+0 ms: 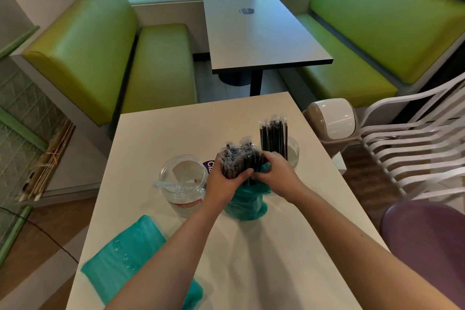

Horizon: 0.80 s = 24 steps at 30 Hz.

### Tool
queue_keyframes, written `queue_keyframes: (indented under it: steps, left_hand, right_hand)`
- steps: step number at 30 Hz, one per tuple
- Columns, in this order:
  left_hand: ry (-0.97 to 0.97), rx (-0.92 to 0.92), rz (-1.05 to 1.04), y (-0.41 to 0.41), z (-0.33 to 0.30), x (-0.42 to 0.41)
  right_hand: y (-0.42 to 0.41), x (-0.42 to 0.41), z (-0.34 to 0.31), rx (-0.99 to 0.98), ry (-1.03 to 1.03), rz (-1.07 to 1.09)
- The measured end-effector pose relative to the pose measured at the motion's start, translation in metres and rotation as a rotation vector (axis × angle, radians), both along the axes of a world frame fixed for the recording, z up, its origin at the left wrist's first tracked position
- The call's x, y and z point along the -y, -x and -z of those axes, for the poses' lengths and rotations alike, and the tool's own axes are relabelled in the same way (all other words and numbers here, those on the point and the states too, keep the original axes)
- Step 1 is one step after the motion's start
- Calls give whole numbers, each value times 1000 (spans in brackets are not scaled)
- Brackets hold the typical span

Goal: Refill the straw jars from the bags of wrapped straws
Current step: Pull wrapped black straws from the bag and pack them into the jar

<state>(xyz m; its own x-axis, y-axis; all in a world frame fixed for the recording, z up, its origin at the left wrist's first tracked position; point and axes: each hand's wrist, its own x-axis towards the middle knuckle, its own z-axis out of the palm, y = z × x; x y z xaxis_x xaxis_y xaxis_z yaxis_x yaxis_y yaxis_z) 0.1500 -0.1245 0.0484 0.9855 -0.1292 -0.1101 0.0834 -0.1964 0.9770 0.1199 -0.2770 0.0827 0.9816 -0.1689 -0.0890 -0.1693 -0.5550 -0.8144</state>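
A person is standing over a pale surface (156,133), both forearms reaching forward. The left hand (224,181) is gripping a bundle of black wrapped straws (239,158), fingers curled round it, and appears to be lifting it out of a teal bag (247,205) standing directly beneath both hands. The right hand (275,173) is curling round the bag's open rim, pinching the plastic, though its fingertips are hidden, so the exact hold is uncertain.

The step in hand looks like pulling straws from the bag. The next move calls for carrying the bundle to a jar and lowering it in upright.

Counting: 2 jars are showing. 1 clear jar (183,181), just left of the left hand, is holding only a few pale wrapped straws. A 2nd jar (293,151), just beyond the right hand, is already holding tall black straws (273,137). There are 2 teal bags: the one under the hands, and a 2nd bag (125,259) lying flat beside the left forearm.
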Motion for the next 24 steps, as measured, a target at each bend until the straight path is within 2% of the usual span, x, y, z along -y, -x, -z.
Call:
queue_keyframes:
  steps: [3, 8, 13, 19, 24]
  left_hand:
    - [6, -1, 4, 1, -1, 1]
    - [8, -16, -29, -1, 2, 0]
    - [5, -8, -49, 1, -1, 2]
    - [-13, 9, -84, -1, 2, 4]
    - [-24, 11, -92, -3, 5, 4]
  right_hand:
    - [4, 0, 6, 20, -43, 42]
    - [9, 1, 11, -26, -241, 95]
    - [13, 1, 3, 9, -396, 113]
    - [15, 0, -5, -2, -420, 122]
    - [13, 1, -15, 59, -306, 120]
